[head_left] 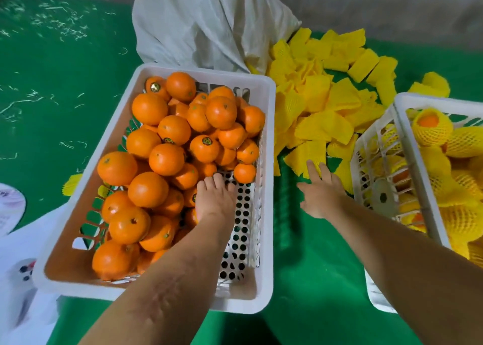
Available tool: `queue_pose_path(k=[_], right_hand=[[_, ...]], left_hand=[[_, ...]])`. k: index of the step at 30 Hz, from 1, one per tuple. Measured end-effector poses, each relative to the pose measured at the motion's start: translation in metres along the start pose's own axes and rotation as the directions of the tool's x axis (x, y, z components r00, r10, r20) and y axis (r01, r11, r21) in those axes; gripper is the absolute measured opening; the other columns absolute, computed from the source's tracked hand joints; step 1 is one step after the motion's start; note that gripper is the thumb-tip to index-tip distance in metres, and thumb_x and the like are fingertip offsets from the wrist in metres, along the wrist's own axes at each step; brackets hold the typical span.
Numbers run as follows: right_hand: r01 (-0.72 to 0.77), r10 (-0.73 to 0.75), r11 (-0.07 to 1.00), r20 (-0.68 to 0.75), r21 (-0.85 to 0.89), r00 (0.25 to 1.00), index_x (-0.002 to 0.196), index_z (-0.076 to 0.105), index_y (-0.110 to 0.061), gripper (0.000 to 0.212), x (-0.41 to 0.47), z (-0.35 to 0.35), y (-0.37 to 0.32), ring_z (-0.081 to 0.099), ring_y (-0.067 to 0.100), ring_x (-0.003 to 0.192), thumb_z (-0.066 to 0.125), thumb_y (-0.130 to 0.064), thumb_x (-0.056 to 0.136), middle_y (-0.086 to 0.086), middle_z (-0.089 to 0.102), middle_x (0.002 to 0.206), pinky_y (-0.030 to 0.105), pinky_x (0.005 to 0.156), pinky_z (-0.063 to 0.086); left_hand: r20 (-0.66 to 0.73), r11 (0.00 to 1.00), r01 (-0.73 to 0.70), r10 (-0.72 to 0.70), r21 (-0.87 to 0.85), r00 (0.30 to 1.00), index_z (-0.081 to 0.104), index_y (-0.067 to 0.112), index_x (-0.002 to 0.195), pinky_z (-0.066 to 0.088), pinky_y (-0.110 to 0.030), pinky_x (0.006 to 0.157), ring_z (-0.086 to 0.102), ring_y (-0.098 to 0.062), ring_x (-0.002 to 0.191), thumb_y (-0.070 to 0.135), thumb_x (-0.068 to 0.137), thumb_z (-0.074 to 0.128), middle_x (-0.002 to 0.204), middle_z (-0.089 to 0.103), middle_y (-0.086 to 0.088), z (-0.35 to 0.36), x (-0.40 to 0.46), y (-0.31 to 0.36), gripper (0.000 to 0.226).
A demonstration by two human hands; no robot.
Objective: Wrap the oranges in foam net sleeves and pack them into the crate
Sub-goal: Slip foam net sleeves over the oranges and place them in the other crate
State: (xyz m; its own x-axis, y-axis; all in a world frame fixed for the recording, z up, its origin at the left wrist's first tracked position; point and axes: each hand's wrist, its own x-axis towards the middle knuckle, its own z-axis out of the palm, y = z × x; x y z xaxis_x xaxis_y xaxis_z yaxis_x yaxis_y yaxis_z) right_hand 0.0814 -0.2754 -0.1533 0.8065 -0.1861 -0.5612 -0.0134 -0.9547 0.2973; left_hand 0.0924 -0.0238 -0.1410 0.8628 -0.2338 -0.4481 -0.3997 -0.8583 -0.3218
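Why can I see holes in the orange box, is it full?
Not full. The white plastic crate holds many bare oranges, but its perforated bottom shows at one side.

No legible text: small round stickers on several oranges [204, 148] in the white crate [266, 188] show a dark and gold mark, too small and blurred to read.

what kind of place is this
Probably a fruit packing area: a white crate heaped with bare oranges, loose yellow foam net sleeves on green matting, and a second crate of sleeved oranges.
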Motion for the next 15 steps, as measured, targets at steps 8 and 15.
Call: queue_pose_path(k=[8,15], right_hand=[[-0.058,0.066,0.995,-0.102,0.078,0.993,0.164,-0.001,-0.011,0.087,0.014,0.008,0.017,-0.006,0.034,0.158,0.058,-0.028,0.103,0.007,-0.018,0.171,0.045,0.126,0.017],[0.26,0.396,0.421,-0.434,0.869,0.809,0.126,0.059,-0.01,0.028,-0.061,0.01,-0.001,0.062,0.026,0.097,0.064,-0.009,0.099,0.003,0.063,0.106,0.045,0.083,0.052]], left_hand=[[-0.036,0.997,-0.047,0.049,0.056,0.998,0.026,0.02,0.15,0.035,-0.041,0.102,0.041,-0.032,0.128,0.033,0.089,0.075,0.142,0.048,-0.006,0.004,-0.001,0.0,0.08],[0.064,0.921,0.045,-0.022,-0.388,0.998,0.042,0.019,0.151,0.034,-0.046,0.114,0.037,-0.035,0.138,0.062,0.09,0.065,0.15,0.041,-0.009,-0.025,-0.008,-0.019,0.078]])
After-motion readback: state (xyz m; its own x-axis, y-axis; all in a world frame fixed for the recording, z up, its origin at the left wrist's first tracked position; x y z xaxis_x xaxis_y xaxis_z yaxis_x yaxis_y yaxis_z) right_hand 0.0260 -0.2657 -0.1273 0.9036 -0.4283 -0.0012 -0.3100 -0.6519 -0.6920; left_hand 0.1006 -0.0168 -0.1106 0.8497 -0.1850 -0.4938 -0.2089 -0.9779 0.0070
